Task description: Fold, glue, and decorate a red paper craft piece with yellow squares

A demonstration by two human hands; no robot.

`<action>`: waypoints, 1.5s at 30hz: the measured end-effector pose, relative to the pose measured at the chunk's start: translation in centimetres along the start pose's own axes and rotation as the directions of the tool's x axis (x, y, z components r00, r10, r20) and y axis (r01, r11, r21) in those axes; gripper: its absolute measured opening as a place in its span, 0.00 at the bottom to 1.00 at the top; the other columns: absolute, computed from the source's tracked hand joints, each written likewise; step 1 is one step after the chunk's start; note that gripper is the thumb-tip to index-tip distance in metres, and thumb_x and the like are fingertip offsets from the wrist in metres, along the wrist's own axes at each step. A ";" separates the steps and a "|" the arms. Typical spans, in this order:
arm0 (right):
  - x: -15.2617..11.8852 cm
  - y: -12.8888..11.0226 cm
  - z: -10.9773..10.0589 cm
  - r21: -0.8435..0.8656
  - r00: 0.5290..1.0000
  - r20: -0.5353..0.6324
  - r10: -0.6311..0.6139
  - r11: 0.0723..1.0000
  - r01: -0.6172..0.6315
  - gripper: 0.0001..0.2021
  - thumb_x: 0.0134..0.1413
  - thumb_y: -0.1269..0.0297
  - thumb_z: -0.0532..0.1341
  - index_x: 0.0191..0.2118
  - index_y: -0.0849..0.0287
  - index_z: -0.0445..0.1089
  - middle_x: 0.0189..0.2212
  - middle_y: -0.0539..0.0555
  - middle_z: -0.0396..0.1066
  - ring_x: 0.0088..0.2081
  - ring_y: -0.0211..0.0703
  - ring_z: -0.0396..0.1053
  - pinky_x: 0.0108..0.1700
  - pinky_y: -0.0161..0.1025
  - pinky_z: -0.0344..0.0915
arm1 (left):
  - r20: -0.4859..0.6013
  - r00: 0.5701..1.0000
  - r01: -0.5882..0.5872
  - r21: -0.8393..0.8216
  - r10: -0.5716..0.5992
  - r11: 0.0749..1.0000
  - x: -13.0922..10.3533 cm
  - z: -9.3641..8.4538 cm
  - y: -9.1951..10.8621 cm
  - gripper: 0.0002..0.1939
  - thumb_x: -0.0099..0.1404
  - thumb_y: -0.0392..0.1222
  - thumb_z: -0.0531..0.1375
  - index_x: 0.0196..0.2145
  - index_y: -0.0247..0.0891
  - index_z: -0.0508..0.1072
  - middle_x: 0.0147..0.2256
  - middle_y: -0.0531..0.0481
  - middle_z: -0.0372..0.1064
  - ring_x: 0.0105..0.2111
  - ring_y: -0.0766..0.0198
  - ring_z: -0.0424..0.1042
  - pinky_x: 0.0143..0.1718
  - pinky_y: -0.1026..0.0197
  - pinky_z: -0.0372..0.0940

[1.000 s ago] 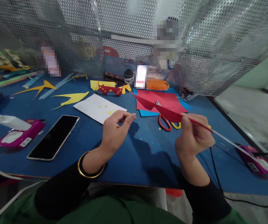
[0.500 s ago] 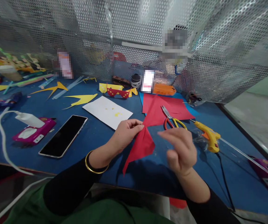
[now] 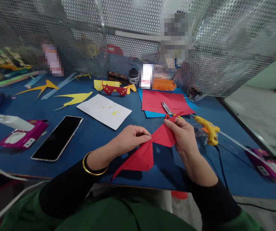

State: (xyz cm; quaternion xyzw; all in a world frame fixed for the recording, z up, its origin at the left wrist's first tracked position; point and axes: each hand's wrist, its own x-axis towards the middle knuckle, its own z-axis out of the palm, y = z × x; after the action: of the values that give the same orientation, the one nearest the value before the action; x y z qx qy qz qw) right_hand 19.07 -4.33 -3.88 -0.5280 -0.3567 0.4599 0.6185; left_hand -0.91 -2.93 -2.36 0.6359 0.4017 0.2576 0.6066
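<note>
Between my hands is a cut red paper piece (image 3: 140, 158), narrow at its middle and wider toward both ends, with one pointed tip at lower left. My left hand (image 3: 130, 141) pinches it at the narrow middle, fingers closed. My right hand (image 3: 185, 134) grips its upper right end between thumb and fingers. Just beyond the right hand, partly covered by it and the paper, lie scissors (image 3: 167, 108) with blades on a red sheet (image 3: 162, 99). A blue sheet (image 3: 152, 114) shows under that red sheet.
A yellow glue gun (image 3: 209, 130) with a clear stick lies right. A white sheet (image 3: 104, 110), a black phone (image 3: 57, 138) and a purple power strip (image 3: 23, 134) are at left. Red and yellow paper glasses (image 3: 115, 89) stand at the back, near yellow cutouts (image 3: 74, 98).
My right hand, free before, has taken hold of the paper's upper right end. The paper has turned clockwise, its lower tip shifting left. The view has also shifted.
</note>
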 end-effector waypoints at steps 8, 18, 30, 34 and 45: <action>-0.2 0.5 0.3 -0.092 0.998 0.045 -0.050 0.994 0.054 0.16 0.41 0.52 0.74 0.23 0.57 0.71 0.19 0.45 0.66 0.22 0.32 0.58 0.24 0.33 0.55 | -0.038 0.999 -0.014 0.016 0.015 1.000 0.2 0.4 -0.1 0.07 0.59 0.42 0.62 0.26 0.38 0.76 0.24 0.53 0.71 0.25 0.69 0.64 0.28 0.65 0.59; 0.6 0.3 -0.3 -0.075 0.977 -0.135 -0.165 0.985 0.156 0.17 0.39 0.53 0.74 0.21 0.57 0.69 0.19 0.44 0.62 0.22 0.31 0.55 0.24 0.33 0.54 | -0.009 0.989 0.143 -0.208 -0.148 0.968 0.0 0.5 0.0 0.17 0.67 0.50 0.60 0.25 0.39 0.77 0.24 0.51 0.74 0.21 0.69 0.67 0.23 0.66 0.59; 1.1 0.8 -0.9 -0.048 0.993 -0.065 -0.103 0.994 0.100 0.16 0.43 0.50 0.74 0.27 0.56 0.74 0.22 0.46 0.69 0.23 0.33 0.62 0.25 0.33 0.59 | -0.048 0.993 0.095 -0.207 -0.108 0.974 0.1 0.4 -0.3 0.08 0.57 0.44 0.68 0.24 0.38 0.78 0.24 0.52 0.74 0.24 0.68 0.69 0.26 0.65 0.63; 1.0 0.6 -0.6 -0.060 0.997 0.047 -0.056 0.996 0.059 0.19 0.44 0.43 0.72 0.28 0.55 0.75 0.23 0.47 0.71 0.23 0.35 0.65 0.27 0.36 0.64 | -0.151 0.978 0.092 -0.309 -0.145 0.946 0.4 0.5 -0.4 0.09 0.57 0.42 0.67 0.23 0.38 0.77 0.22 0.54 0.72 0.23 0.70 0.67 0.27 0.65 0.62; 0.5 0.4 0.4 -0.174 0.986 0.164 0.019 0.985 0.010 0.18 0.31 0.55 0.77 0.29 0.58 0.77 0.23 0.48 0.74 0.23 0.33 0.64 0.29 0.36 0.66 | -0.242 0.952 0.069 -0.430 -0.189 0.900 0.8 0.7 -0.4 0.07 0.59 0.39 0.67 0.24 0.38 0.76 0.23 0.54 0.74 0.22 0.70 0.68 0.28 0.65 0.64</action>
State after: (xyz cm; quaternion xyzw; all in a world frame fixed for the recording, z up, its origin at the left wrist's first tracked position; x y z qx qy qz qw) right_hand 18.80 -3.77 -4.19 -0.5408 -0.4442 0.4707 0.5373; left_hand -0.02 -2.69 -2.93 0.4212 0.4601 0.3825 0.6816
